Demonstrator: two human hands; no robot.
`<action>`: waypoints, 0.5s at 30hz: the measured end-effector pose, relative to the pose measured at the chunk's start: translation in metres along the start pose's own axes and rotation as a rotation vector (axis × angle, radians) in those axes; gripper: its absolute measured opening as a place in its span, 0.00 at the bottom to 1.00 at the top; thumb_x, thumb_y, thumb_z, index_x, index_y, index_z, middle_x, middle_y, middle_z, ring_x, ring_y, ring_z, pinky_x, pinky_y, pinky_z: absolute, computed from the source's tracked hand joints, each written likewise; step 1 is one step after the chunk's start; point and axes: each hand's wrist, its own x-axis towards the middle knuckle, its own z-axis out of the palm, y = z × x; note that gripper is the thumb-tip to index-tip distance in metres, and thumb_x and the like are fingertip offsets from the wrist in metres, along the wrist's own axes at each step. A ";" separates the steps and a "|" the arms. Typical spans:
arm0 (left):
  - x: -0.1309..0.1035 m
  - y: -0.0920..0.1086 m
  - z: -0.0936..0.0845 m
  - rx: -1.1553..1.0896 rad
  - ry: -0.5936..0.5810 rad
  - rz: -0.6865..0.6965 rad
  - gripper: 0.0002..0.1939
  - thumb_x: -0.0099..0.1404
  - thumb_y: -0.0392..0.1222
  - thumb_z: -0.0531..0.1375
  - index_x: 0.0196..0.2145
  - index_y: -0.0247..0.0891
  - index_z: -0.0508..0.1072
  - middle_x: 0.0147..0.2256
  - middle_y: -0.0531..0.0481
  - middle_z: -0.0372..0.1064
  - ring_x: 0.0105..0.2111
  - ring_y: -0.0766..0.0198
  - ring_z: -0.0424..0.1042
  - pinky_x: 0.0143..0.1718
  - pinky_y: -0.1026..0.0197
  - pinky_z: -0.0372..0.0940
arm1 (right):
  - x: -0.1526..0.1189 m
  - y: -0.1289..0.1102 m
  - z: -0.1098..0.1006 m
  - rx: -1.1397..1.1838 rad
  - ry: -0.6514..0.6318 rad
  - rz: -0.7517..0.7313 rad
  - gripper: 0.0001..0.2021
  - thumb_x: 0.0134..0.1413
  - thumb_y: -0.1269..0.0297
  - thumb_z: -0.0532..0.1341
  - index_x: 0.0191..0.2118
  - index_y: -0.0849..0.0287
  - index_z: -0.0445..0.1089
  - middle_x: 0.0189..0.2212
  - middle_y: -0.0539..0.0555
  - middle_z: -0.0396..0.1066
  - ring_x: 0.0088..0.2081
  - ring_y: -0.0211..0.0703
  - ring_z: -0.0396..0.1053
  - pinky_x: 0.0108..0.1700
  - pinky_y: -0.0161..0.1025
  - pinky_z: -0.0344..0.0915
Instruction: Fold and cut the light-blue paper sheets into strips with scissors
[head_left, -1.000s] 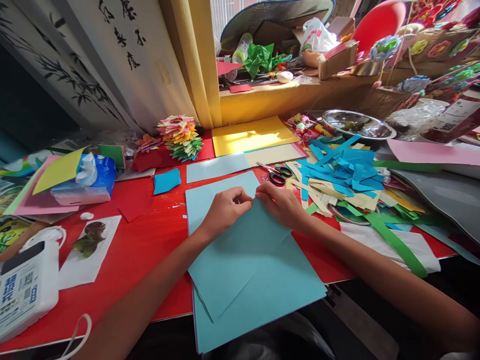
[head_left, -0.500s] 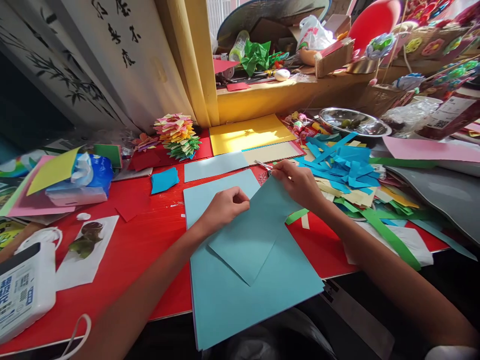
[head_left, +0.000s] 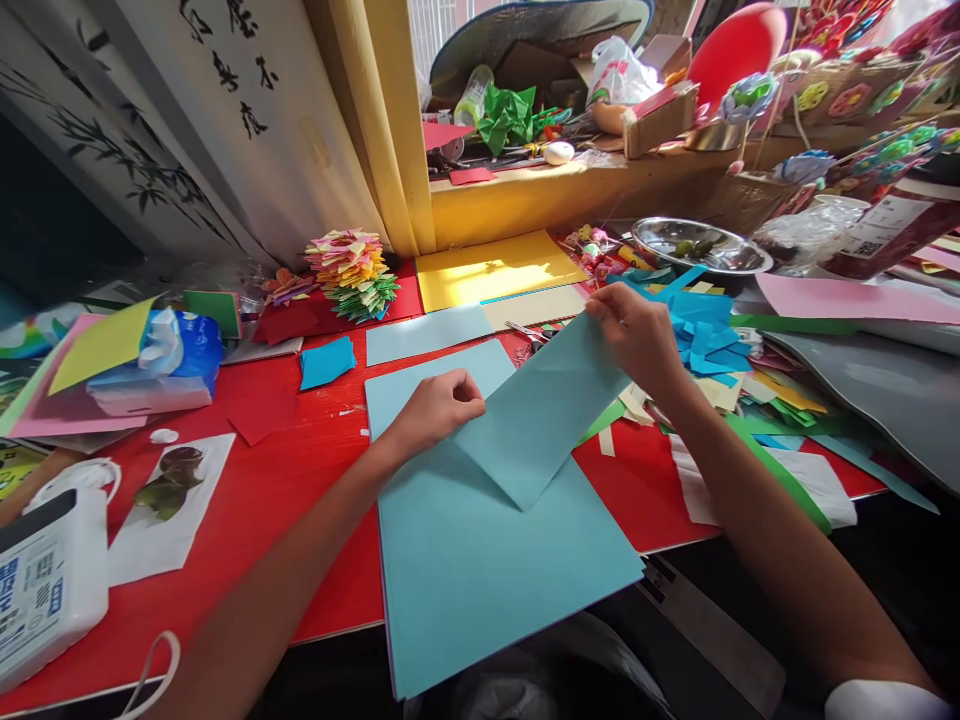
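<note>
A light blue sheet (head_left: 544,420) is lifted and tilted above a stack of light blue paper (head_left: 510,600) on the red table. My right hand (head_left: 634,325) pinches the sheet's upper corner. At its left edge my left hand (head_left: 439,405) is closed, thumb against fingers, over the stack; what lies in the pinch is too small to make out. Scissors (head_left: 534,336) lie behind the sheet, partly hidden by it.
Blue strips (head_left: 705,335) and other paper scraps pile up at the right, below a metal bowl (head_left: 701,246). A layered paper ornament (head_left: 351,272) stands at the back. Tissues (head_left: 172,360) and a white device (head_left: 52,590) are at the left.
My right hand has moved right and up with the sheet's corner, and the sheet's lower tip has risen and shifted right. My left hand has barely moved.
</note>
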 end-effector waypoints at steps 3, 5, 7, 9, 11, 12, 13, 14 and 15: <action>0.004 -0.008 0.000 0.047 0.033 -0.006 0.05 0.52 0.41 0.55 0.25 0.38 0.66 0.25 0.56 0.64 0.24 0.68 0.60 0.25 0.66 0.55 | 0.007 0.023 -0.019 -0.011 0.151 0.139 0.11 0.57 0.57 0.52 0.31 0.58 0.66 0.24 0.55 0.66 0.25 0.37 0.59 0.28 0.37 0.54; 0.006 -0.012 0.000 0.073 0.076 -0.018 0.05 0.54 0.41 0.54 0.24 0.38 0.64 0.24 0.56 0.62 0.24 0.69 0.59 0.24 0.65 0.53 | 0.010 0.033 -0.027 -0.008 0.185 0.175 0.12 0.57 0.57 0.51 0.32 0.59 0.65 0.26 0.56 0.66 0.27 0.37 0.59 0.30 0.38 0.53; 0.009 -0.015 -0.001 0.083 0.172 -0.007 0.06 0.55 0.41 0.52 0.23 0.38 0.63 0.23 0.56 0.61 0.24 0.69 0.58 0.26 0.65 0.54 | 0.011 0.034 -0.027 0.022 0.168 0.182 0.11 0.57 0.58 0.52 0.32 0.58 0.65 0.25 0.54 0.65 0.26 0.36 0.57 0.29 0.38 0.52; 0.010 -0.016 -0.002 0.057 0.288 0.025 0.06 0.57 0.41 0.51 0.25 0.38 0.63 0.25 0.55 0.61 0.26 0.68 0.60 0.28 0.65 0.55 | 0.008 0.027 -0.018 0.076 0.130 0.170 0.09 0.57 0.60 0.53 0.30 0.58 0.64 0.23 0.52 0.62 0.24 0.35 0.55 0.26 0.36 0.51; 0.011 -0.015 -0.003 0.025 0.357 0.070 0.06 0.59 0.42 0.51 0.29 0.38 0.65 0.29 0.53 0.64 0.29 0.67 0.62 0.32 0.64 0.58 | 0.001 0.012 -0.004 0.163 0.056 0.143 0.08 0.56 0.61 0.54 0.29 0.58 0.63 0.22 0.50 0.61 0.23 0.35 0.55 0.25 0.35 0.51; 0.011 -0.013 -0.002 0.027 0.358 0.100 0.07 0.60 0.43 0.51 0.31 0.38 0.66 0.32 0.53 0.65 0.31 0.67 0.63 0.34 0.64 0.59 | -0.004 0.002 0.004 0.217 0.000 0.132 0.09 0.56 0.60 0.54 0.30 0.58 0.63 0.22 0.49 0.61 0.23 0.35 0.56 0.24 0.34 0.51; 0.010 -0.012 -0.001 0.043 0.337 0.134 0.08 0.60 0.43 0.52 0.33 0.38 0.66 0.34 0.52 0.66 0.34 0.66 0.64 0.36 0.63 0.59 | -0.010 -0.008 0.011 0.261 -0.066 0.124 0.09 0.56 0.60 0.53 0.30 0.58 0.63 0.21 0.49 0.62 0.23 0.36 0.57 0.24 0.34 0.51; 0.009 -0.010 0.001 0.069 0.300 0.172 0.08 0.60 0.44 0.53 0.35 0.39 0.67 0.37 0.51 0.67 0.37 0.65 0.65 0.39 0.63 0.60 | -0.016 -0.019 0.017 0.298 -0.133 0.118 0.09 0.57 0.59 0.52 0.31 0.58 0.63 0.21 0.49 0.63 0.23 0.36 0.58 0.24 0.33 0.52; 0.007 -0.007 0.004 0.096 0.254 0.212 0.09 0.61 0.44 0.53 0.37 0.39 0.68 0.38 0.50 0.67 0.39 0.64 0.65 0.41 0.62 0.59 | -0.023 -0.029 0.023 0.323 -0.212 0.098 0.09 0.57 0.60 0.52 0.31 0.58 0.63 0.22 0.49 0.64 0.24 0.36 0.59 0.24 0.33 0.53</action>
